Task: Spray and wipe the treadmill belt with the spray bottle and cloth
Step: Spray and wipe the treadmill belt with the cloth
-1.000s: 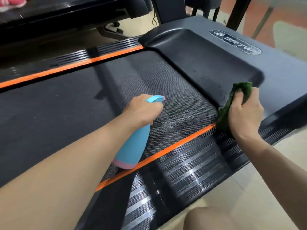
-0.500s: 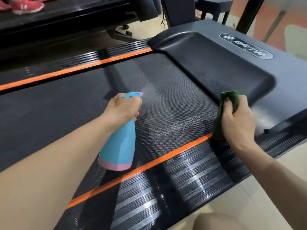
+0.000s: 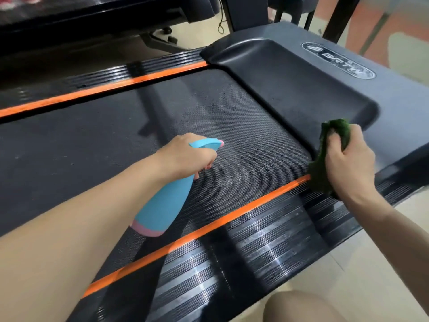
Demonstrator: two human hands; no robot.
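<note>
2 hands in view over the treadmill belt [image 3: 97, 145], both loaded.

Left hand [image 3: 185, 156]: fingers curled round the neck of the spray bottle [image 3: 162, 205], index area at the trigger under the head. Bottle is light blue with a pink band at the base and a pink nozzle tip. It hangs tilted above the belt, base toward the camera, nozzle aimed toward the motor cover [image 3: 290, 89]. Cannot tell if the trigger is pulled in.

Right hand [image 3: 346, 163]: fingers bunched tight round the green cloth [image 3: 325, 159], thumb pressed into the wad at the top. Cloth sticks out above the fingers and hangs below the palm. Lower edge sits at the corner where belt, motor cover and near orange stripe [image 3: 209, 226] meet; it looks to be touching the stripe end, contact not certain.

Belt: black textured surface, with a pale speckled wet patch [image 3: 241, 177] between the nozzle and the cloth, just beside the near stripe.

Far orange stripe [image 3: 104, 89] runs along the other belt edge. Ribbed black side rail [image 3: 267, 247] lies below the near stripe, glossy with reflections. Oval logo badge [image 3: 337, 60] on the cover, text blurred. Knee [image 3: 301, 307] at the bottom edge.
</note>
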